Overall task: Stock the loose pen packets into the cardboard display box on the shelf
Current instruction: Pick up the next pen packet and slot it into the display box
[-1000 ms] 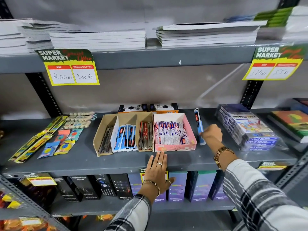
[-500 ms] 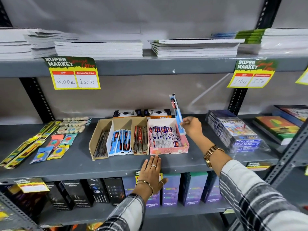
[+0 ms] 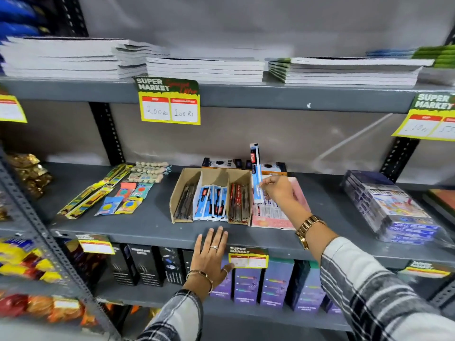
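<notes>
Middle shelf (image 3: 147, 225), grey metal, front edge bare along most of its length.

Cardboard display box (image 3: 211, 195): brown, three compartments, set mid-shelf a little back from the front lip. Left compartment holds dark pens, centre holds blue-and-white packets, right holds red-brown packets.

Pink box (image 3: 275, 221): touching the cardboard box's right wall, packed with white-and-red packets, partly hidden by the forearm.

Pen packet (image 3: 256, 173): blue and white, held near upright, tilted slightly left, above the seam between the two boxes, its lower end inside the pink box's outline.

Right hand (image 3: 279, 190): fingers closed, pinching the packet's right edge; gold watch on the wrist.

Left hand (image 3: 210, 257): open, fingers spread flat, palm over the shelf's front edge below the cardboard box, holding nothing.

Loose flat packets (image 3: 118, 195): left of the cardboard box, with a strip of bare shelf between.

Wrapped colour sets (image 3: 386, 207): far right, well apart from the pink box, open shelf between.

Price tag (image 3: 170, 102): hangs from the upper shelf's edge.
</notes>
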A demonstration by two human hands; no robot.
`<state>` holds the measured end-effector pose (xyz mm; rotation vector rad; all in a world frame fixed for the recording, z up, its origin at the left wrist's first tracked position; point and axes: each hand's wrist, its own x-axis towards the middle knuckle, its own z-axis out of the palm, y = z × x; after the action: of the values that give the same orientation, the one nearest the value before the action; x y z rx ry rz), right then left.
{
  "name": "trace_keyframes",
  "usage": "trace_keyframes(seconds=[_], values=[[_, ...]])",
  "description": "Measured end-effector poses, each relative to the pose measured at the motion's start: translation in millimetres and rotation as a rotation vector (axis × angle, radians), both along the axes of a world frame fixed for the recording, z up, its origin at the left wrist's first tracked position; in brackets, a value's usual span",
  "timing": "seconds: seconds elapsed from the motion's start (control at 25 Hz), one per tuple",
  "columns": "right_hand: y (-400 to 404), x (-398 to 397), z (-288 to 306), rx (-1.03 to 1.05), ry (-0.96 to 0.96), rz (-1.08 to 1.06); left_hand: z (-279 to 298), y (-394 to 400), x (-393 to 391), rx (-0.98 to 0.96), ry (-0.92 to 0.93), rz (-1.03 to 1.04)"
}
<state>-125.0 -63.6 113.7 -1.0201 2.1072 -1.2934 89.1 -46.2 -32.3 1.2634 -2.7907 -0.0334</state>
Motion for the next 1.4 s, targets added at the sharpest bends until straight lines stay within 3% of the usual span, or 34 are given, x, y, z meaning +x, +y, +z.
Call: trace_keyframes(seconds=[0.16,0.44,0.72,0.84,1.04,1.4], values=[[-22.2,37.0,2.7,0.024,0.029,0.021,-1.6,-15.5,34.0,-0.003,0.063,0.147],[-62.2,95.1,-4.1,0.123,0.183,0.130,1.5,-30.0,72.5,-0.109,0.065,0.168],[-79.0,124.8,-14.3,0.207,0.407,0.188,1.0,-31.2,75.2,0.121,0.075,0.238],[-86.3,129.5,-26.7,0.231,0.413,0.219,-0.8,-31.0,73.7,0.148,0.132,0.268],[-94.9,133.1,-42.2,0.251,0.378,0.235,-2.3,-30.8,76.1,0.125,0.104,0.230],[-85.7,138.1,-36.9,0.241,0.523,0.167,-10.7,-35.1,78.9,0.042,0.094,0.163]])
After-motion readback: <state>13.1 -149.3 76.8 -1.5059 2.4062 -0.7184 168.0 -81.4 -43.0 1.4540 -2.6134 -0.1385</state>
